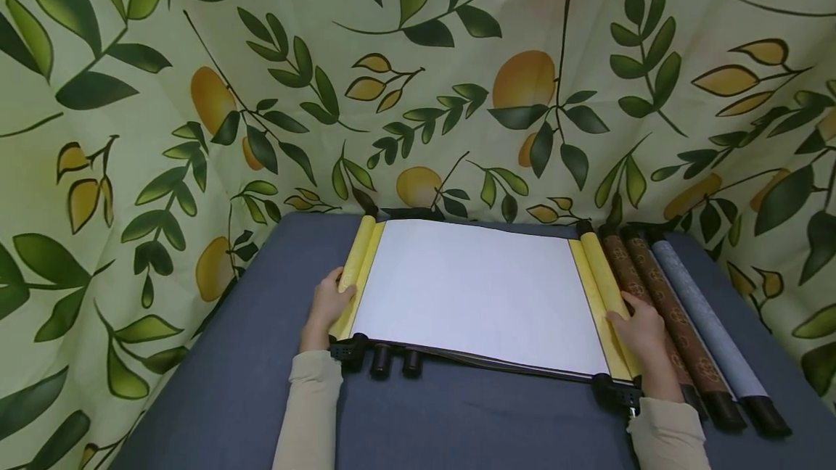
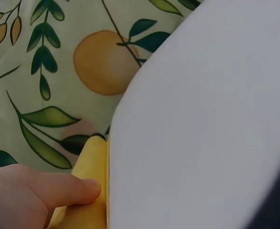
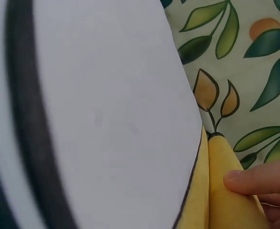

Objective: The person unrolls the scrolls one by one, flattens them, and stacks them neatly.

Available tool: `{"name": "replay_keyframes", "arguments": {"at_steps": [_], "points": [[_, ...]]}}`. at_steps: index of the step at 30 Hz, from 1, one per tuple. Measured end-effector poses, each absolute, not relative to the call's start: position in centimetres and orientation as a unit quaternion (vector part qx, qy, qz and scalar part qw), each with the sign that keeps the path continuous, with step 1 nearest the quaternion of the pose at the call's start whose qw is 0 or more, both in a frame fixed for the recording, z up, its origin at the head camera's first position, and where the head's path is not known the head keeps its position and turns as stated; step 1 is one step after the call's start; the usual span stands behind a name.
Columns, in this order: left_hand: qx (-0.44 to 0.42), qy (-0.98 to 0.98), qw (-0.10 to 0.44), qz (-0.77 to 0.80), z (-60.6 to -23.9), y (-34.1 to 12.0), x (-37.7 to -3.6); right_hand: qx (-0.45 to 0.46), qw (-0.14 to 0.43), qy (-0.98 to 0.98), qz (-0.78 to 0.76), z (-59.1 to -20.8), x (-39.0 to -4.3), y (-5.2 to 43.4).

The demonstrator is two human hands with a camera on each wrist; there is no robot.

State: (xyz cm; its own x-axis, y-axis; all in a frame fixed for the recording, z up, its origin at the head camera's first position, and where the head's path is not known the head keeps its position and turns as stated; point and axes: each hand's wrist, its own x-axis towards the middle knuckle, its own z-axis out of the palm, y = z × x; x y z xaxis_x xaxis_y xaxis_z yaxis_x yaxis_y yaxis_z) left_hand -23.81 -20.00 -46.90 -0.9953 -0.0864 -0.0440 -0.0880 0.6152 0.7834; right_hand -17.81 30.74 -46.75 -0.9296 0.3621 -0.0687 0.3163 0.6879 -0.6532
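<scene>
A yellow-bordered hanging scroll lies partly unrolled, its blank white face up between two rolled ends. My left hand grips the left yellow roll, with the thumb lying along its top in the left wrist view. The right yellow roll is held by my right hand, whose thumb presses on it in the right wrist view. Both hands are about midway along the rolls, and their curled fingers are partly hidden behind them. The white sheet bows a little between the rolls.
Two brown patterned rolled scrolls and a grey-blue rolled one lie at the right. Dark rod ends stick out under the open scroll's front edge. A leaf-patterned cloth hangs behind the dark blue table.
</scene>
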Motion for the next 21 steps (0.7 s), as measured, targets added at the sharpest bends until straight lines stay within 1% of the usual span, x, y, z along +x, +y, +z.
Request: {"name": "replay_keyframes", "arguments": {"at_steps": [5,14,18,21], "points": [[-0.047,0.905,-0.001,0.424,-46.9,-19.6,-23.6,-0.188,0.023,-0.920,0.343,-46.7,-17.7,30.6],[-0.048,0.916,0.019,0.397,-46.3,-19.3,-22.9,-0.197,0.030,-0.921,0.334,-46.5,-17.3,30.2],[-0.039,0.920,0.030,0.389,-45.6,-19.3,-22.5,-0.189,0.024,-0.924,0.333,-45.9,-17.2,30.3],[-0.030,0.921,0.026,0.388,-44.7,-19.3,-22.5,-0.180,0.018,-0.926,0.331,-45.1,-17.3,30.3]]}}
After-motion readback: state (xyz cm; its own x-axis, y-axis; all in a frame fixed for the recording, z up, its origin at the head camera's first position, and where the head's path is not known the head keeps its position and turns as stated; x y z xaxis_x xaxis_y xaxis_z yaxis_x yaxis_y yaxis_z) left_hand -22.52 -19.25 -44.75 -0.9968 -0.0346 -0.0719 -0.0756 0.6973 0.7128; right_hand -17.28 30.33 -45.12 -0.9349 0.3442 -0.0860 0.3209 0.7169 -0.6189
